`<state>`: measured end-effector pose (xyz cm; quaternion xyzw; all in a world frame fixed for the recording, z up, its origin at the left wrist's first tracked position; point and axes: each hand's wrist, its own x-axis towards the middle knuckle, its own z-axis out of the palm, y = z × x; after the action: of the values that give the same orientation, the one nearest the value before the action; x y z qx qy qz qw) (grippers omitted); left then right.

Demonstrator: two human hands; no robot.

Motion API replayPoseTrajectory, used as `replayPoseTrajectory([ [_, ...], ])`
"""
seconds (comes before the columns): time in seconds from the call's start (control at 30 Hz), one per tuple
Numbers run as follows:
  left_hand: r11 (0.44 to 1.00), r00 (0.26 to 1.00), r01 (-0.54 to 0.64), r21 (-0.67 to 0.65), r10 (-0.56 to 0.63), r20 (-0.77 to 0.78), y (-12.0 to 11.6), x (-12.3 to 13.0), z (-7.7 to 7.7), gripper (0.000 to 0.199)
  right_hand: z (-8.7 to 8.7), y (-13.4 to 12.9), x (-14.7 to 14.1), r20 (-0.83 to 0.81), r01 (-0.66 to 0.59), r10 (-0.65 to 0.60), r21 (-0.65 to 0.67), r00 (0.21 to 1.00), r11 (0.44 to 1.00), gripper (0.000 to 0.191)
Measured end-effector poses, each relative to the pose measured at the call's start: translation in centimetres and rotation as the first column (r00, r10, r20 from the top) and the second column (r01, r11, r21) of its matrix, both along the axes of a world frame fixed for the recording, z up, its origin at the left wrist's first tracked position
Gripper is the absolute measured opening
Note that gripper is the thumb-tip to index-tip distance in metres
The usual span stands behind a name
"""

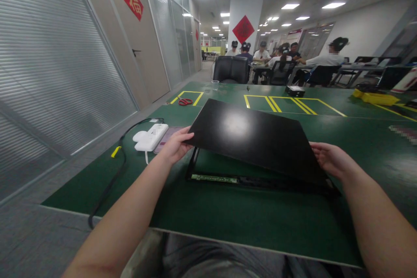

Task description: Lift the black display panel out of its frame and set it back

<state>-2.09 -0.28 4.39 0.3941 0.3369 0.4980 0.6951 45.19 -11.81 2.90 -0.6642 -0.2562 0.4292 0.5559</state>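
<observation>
A flat black screen panel (250, 134), glossy with a ceiling light mirrored in it, is held tilted over the green table. My left hand (177, 143) pinches its left edge between thumb and fingers. At the opposite edge my right hand (332, 160) has its fingers curled around the side; part of them is hidden behind the panel. Below the panel lies a thin black frame (267, 183) with a green circuit strip (214, 178) along its near side. The panel's near right corner comes down close to the frame; whether they touch I cannot tell.
Left of the panel are a white power strip (151, 137), a black cable (114, 178) and a phone-like flat object (166, 139). Red-handled scissors (185, 101), a clear cup (215, 84) and a small black box (295, 91) stand farther back. Several people sit at distant tables.
</observation>
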Motion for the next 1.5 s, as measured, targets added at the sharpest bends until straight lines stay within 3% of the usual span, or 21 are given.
replayPoseTrajectory([
  [0.2, 1.0, 0.999, -0.009, -0.007, 0.009, -0.049, -0.4, -0.1, 0.2, 0.029, 0.0, 0.5, -0.1, -0.113, 0.068, -0.067, 0.002, 0.991, 0.998, 0.03],
  [0.43, 1.0, 0.991, -0.01, -0.028, 0.006, -0.135, -0.7, -0.2, 0.0, 0.028, -0.7, 0.5, 0.7, -0.072, -0.002, -0.001, -0.042, 0.997, 0.999, 0.026],
  [0.6, 0.999, 0.984, 0.025, -0.045, -0.032, -0.174, -0.5, 0.0, -0.3, 0.037, -1.5, 0.8, 2.0, 0.004, 0.005, -0.005, -0.038, 1.0, 0.999, 0.024],
  [0.8, 0.996, 0.984, 0.079, -0.038, -0.084, -0.155, -0.6, 0.1, -0.1, 0.065, -1.2, 1.0, 1.4, 0.018, 0.054, -0.053, -0.087, 0.998, 0.995, 0.025],
  [1.0, 0.999, 0.984, 0.035, -0.041, -0.041, -0.173, -0.6, 0.0, 0.0, 0.062, -0.7, 0.8, 0.2, -0.004, 0.058, -0.058, -0.081, 0.998, 0.995, 0.024],
  [1.27, 0.996, 0.968, 0.04, -0.074, -0.057, -0.245, -0.5, -0.1, -0.6, 0.068, -1.9, 0.9, 1.4, 0.043, 0.037, -0.037, -0.012, 0.998, 0.999, 0.021],
  [1.5, 0.995, 0.966, 0.056, -0.083, -0.075, -0.247, -0.5, 0.3, -1.0, 0.072, -1.3, 0.9, 1.4, 0.053, 0.063, -0.061, -0.042, 0.997, 0.997, 0.019],
])
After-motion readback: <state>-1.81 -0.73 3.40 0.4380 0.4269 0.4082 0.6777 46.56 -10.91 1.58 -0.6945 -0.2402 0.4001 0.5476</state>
